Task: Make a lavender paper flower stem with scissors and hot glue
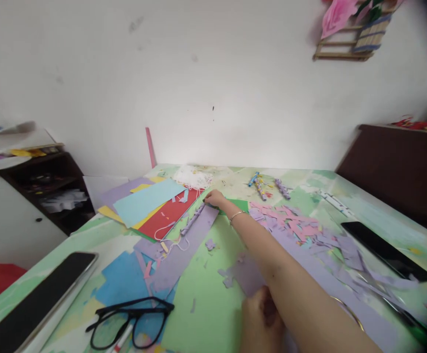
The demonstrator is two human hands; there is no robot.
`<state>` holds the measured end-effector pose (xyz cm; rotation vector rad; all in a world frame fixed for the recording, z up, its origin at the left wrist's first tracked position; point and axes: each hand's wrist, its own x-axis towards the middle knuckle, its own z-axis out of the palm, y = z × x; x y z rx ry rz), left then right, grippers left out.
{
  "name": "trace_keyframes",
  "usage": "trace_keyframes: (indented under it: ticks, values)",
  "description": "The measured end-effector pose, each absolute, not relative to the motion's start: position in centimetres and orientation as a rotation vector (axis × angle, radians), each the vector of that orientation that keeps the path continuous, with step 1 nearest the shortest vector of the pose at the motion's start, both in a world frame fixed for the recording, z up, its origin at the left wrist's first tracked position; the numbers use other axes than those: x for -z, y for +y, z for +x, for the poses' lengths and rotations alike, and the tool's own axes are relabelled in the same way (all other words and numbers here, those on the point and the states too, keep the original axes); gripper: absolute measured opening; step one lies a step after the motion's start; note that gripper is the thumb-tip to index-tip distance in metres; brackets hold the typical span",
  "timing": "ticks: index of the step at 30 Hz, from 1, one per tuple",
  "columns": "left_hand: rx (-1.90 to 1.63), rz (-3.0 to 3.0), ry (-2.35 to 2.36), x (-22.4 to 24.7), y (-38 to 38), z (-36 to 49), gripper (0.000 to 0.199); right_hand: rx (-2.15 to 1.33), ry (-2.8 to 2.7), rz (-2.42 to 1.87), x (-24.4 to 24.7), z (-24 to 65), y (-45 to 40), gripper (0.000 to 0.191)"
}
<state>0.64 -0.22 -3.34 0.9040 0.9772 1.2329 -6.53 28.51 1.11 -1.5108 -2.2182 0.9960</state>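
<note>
My right hand (216,199) reaches across the table with its fingers closed at the far end of a thin purple rolled-paper tube (193,219). White string (178,242) trails from near the tube's lower end. Below the tube lies a long purple paper strip (184,255). My left hand (259,316) is low in the view, partly behind my right forearm, with curled fingers. A purple paper piece (243,275) with a ragged edge lies against it; what the fingers hold is hidden. Under both is a light green sheet (206,299).
Black-framed glasses (130,318) and a tablet-like device (47,299) lie at left. Coloured sheets (149,201) and a string tangle (193,175) are behind. Paper scraps (290,220), a black phone (385,250) and scissors (390,299) lie right. Finished-looking tubes (281,189) lie farther back.
</note>
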Motion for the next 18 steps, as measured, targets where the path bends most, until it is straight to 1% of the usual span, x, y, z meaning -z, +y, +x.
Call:
trace_keyframes:
  ticks: [4, 8, 11, 18]
  values:
    - [-1.176, 0.917, 1.015, 3.5, -0.2, 0.6, 0.02, -1.101, -2.226, -1.537, -0.5, -7.2, 29.6, 0.031]
    - [-1.1, 0.973, 1.026, 3.6, 0.0, 0.4, 0.014, -1.126, -2.243, -1.531, -0.8, -7.0, 29.9, 0.03]
    - [-1.116, 0.978, 1.008, 3.5, 0.0, 0.3, 0.011, -1.13, -2.262, -1.5, -1.0, -6.8, 29.7, 0.031]
    - [-1.139, 0.915, 1.069, 2.9, 0.0, 0.6, 0.012, -1.13, -2.249, -1.365, -1.1, -7.1, 28.4, 0.031]
